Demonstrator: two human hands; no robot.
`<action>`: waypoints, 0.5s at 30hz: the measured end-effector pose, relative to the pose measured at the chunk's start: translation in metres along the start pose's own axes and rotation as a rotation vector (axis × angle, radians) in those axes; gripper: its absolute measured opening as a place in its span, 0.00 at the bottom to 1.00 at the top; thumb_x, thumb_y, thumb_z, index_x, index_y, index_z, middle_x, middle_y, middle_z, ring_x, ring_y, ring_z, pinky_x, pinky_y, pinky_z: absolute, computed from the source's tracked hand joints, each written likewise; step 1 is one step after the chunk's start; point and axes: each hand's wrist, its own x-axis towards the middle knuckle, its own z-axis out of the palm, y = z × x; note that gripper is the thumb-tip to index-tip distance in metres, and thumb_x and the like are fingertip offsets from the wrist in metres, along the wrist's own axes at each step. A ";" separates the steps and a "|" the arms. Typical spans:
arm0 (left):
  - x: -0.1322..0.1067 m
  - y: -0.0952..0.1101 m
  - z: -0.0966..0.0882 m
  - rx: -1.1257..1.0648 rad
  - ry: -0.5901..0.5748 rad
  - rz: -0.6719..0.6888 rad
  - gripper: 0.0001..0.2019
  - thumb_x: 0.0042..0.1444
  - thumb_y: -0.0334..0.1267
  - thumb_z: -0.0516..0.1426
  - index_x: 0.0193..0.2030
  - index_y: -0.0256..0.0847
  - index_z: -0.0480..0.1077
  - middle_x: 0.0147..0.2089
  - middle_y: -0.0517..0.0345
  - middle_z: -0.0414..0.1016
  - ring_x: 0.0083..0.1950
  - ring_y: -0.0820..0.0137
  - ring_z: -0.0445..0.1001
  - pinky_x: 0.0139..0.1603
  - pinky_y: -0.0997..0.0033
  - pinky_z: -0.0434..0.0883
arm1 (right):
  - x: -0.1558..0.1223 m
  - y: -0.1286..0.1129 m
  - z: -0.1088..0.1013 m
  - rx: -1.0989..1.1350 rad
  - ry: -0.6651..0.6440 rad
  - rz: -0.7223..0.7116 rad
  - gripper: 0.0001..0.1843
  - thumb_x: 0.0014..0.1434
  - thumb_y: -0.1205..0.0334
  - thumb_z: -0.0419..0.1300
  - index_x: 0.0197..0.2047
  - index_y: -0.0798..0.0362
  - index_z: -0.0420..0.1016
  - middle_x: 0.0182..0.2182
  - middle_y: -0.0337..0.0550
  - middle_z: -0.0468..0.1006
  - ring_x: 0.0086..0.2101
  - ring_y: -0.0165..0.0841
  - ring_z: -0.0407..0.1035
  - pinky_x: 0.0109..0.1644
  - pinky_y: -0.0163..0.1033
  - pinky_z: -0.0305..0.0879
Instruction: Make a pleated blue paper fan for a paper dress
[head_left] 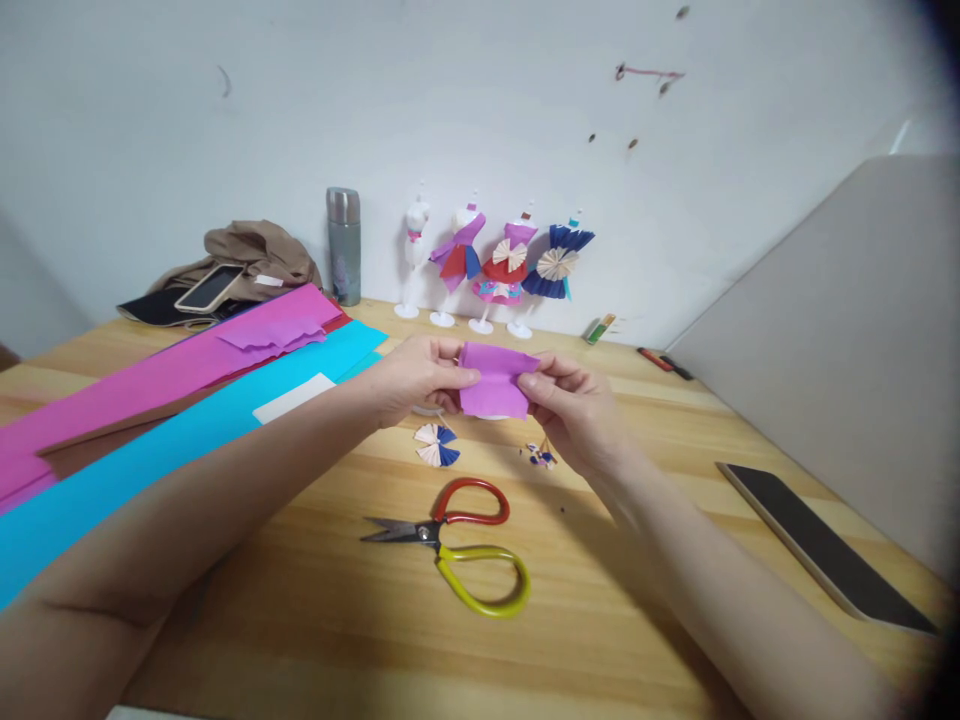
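Observation:
A small piece of purple crepe paper (pixel 496 382) is stretched between my two hands above the table. My left hand (pixel 421 380) pinches its left edge between thumb and fingers. At the right edge, my right hand (pixel 574 405) grips it the same way. Below my hands lies a pleated fan piece (pixel 436 445) in cream and dark blue. Tiny blue and cream scraps (pixel 540 455) sit under my right hand. Nearer to me rest scissors (pixel 439 533) with one red and one yellow handle, blades slightly parted. A white object beneath the paper is mostly hidden.
Pink paper (pixel 165 365) and turquoise paper (pixel 187 445) cover the left side. Several small dress forms (pixel 457 255) in paper outfits stand along the wall beside a flask (pixel 344 250). A phone (pixel 210 288) lies by brown cloth (pixel 262 255); a dark flat device (pixel 821 545) is at right.

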 end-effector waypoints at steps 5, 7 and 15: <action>0.002 0.000 -0.002 -0.067 -0.022 0.044 0.11 0.53 0.31 0.62 0.43 0.33 0.79 0.30 0.56 0.77 0.29 0.76 0.73 0.35 0.74 0.70 | 0.000 -0.002 -0.003 0.035 -0.045 -0.013 0.13 0.41 0.54 0.76 0.28 0.47 0.79 0.21 0.33 0.76 0.22 0.27 0.67 0.29 0.35 0.66; 0.001 0.000 -0.002 -0.070 -0.038 0.075 0.09 0.51 0.31 0.63 0.40 0.33 0.80 0.29 0.56 0.77 0.29 0.76 0.73 0.36 0.73 0.70 | 0.000 -0.003 -0.004 0.048 -0.057 -0.021 0.12 0.41 0.55 0.77 0.28 0.46 0.80 0.21 0.33 0.76 0.22 0.27 0.68 0.29 0.36 0.66; -0.002 0.008 -0.005 -0.111 -0.058 0.096 0.09 0.47 0.30 0.60 0.36 0.34 0.79 0.27 0.56 0.78 0.27 0.73 0.75 0.34 0.71 0.71 | -0.001 -0.007 -0.006 0.081 -0.064 -0.060 0.07 0.41 0.59 0.75 0.27 0.45 0.83 0.23 0.37 0.80 0.24 0.29 0.70 0.30 0.37 0.66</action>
